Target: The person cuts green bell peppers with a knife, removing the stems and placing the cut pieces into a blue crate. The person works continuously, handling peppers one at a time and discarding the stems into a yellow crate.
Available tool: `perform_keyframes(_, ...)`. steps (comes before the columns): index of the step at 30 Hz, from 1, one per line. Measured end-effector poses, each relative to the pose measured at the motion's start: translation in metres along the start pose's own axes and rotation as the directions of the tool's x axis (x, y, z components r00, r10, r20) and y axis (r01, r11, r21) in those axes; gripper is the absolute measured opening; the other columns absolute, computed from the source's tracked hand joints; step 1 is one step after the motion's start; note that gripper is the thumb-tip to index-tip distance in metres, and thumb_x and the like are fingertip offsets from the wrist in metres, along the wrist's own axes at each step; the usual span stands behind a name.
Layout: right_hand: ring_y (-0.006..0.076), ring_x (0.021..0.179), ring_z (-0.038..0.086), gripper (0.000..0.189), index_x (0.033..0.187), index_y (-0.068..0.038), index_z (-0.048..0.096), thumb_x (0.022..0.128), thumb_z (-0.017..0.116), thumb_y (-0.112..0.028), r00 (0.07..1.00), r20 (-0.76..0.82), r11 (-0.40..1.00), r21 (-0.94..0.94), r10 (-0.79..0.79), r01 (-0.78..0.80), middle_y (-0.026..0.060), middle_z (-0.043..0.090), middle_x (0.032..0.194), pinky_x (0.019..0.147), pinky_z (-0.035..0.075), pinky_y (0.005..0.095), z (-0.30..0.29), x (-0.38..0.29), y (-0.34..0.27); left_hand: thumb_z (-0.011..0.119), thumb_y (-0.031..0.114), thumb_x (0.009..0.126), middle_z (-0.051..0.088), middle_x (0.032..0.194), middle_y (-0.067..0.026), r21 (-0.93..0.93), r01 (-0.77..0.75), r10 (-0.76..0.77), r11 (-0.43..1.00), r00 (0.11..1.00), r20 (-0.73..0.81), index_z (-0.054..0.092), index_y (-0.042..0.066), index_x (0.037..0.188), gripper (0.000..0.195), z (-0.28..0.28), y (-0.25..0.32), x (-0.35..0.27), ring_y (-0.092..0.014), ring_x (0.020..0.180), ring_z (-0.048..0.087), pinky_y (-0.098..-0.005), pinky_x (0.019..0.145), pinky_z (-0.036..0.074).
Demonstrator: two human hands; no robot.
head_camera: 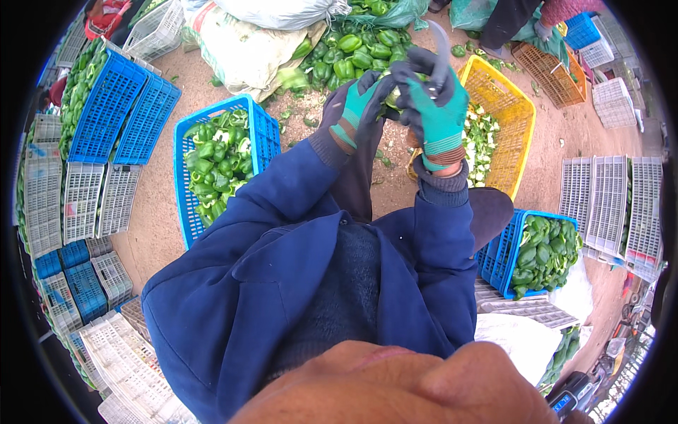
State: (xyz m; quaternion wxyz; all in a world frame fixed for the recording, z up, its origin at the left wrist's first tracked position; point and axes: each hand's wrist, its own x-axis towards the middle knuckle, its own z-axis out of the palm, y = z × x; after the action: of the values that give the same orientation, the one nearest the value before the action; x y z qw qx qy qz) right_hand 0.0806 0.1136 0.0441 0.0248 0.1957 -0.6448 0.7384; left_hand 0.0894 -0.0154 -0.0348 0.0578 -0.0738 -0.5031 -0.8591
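Note:
My left hand point(362, 108), in a green and dark rubber-coated glove, holds a green bell pepper point(392, 96) from the left, at the top middle. Close on its right, my right hand point(435, 100), gloved alike, grips a knife with a curved blade point(439, 53) that points up and touches the pepper's right side with its fingers. Most of the pepper and the knife's handle are hidden by the gloves. Behind the hands lies a heap of whole green peppers point(349, 55). A blurred green piece point(292, 78) shows left of the hands.
A blue crate point(178, 175) of opened peppers stands left; a yellow crate point(522, 132) of pepper cores and pieces stands right. Lower right is another blue crate point(495, 254) with peppers. Sacks point(254, 53) lie beyond. Stacked crates point(85, 201) line the left. A person point(503, 26) is at top right.

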Motion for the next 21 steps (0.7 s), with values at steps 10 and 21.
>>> perform_keyframes(10, 0.0286, 0.09, 0.066, 0.053, 0.128, -0.005, 0.054, 0.079, 0.07, -0.011, 0.974, 0.053, 0.93, -0.31, 0.222, -0.196, 0.0165, 0.065, 0.105, 0.075, 0.052, 0.0352, -0.003, -0.031, 0.057, 0.067, 0.014, 0.089, 0.055, 0.094, -0.0019, 0.176, 0.08, -0.03, 0.981, 0.962, -0.271, 0.058, 0.001, 0.1, 0.019, 0.007, 0.015, -0.008, -0.007, 0.08, 0.056, -0.0232, 0.063, 0.046)
perform_keyframes(21, 0.0137, 0.065, 0.061, 0.038, 0.112, -0.003, 0.057, 0.077, 0.069, -0.008, 0.986, -0.004, 0.948, -0.277, 0.164, -0.159, 0.0052, 0.063, 0.082, 0.056, 0.05, 0.0285, 0.015, -0.024, 0.056, 0.068, 0.02, 0.086, 0.062, 0.098, -0.0059, 0.267, -0.04, 0.08, 0.963, 0.987, -0.142, 0.057, -0.003, 0.109, 0.034, -0.03, 0.002, 0.001, -0.012, 0.087, 0.058, -0.025, 0.078, 0.047)
